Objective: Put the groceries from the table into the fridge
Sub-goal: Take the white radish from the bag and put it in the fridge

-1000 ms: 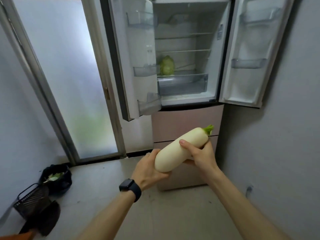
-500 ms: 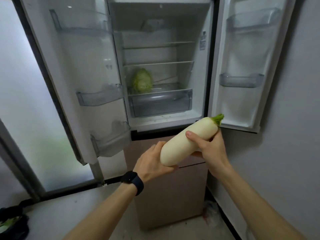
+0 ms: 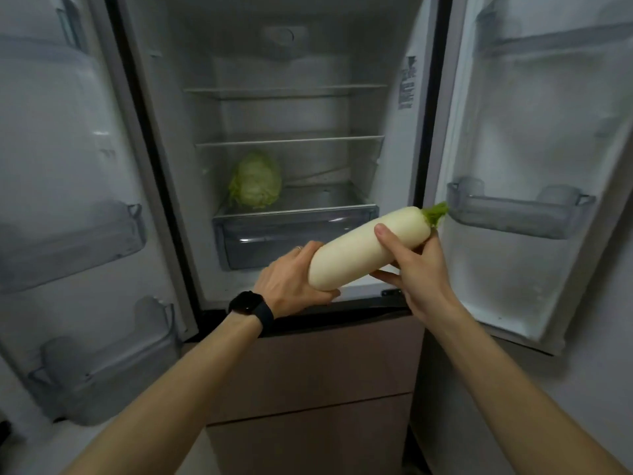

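I carry a long white radish (image 3: 356,248) with a green stub at its upper right end, tilted, in front of the open fridge (image 3: 291,142). My left hand (image 3: 291,282) cups its lower blunt end. My right hand (image 3: 411,265) grips its upper half, thumb over the top. A green cabbage (image 3: 255,181) sits inside on the lowest shelf, at the left, above the clear drawer (image 3: 291,234). The radish hangs just before that drawer's right front.
Both fridge doors stand wide open, the left door (image 3: 68,200) with clear bins, the right door (image 3: 531,166) with a bin (image 3: 517,214) close to the radish's green tip. Two glass shelves (image 3: 287,140) above the cabbage hold nothing. Brown drawer fronts (image 3: 308,389) lie below.
I have moved closer to the fridge, which now fills the view. Both hands kept their hold on the radish and carried it up toward the lower shelf.
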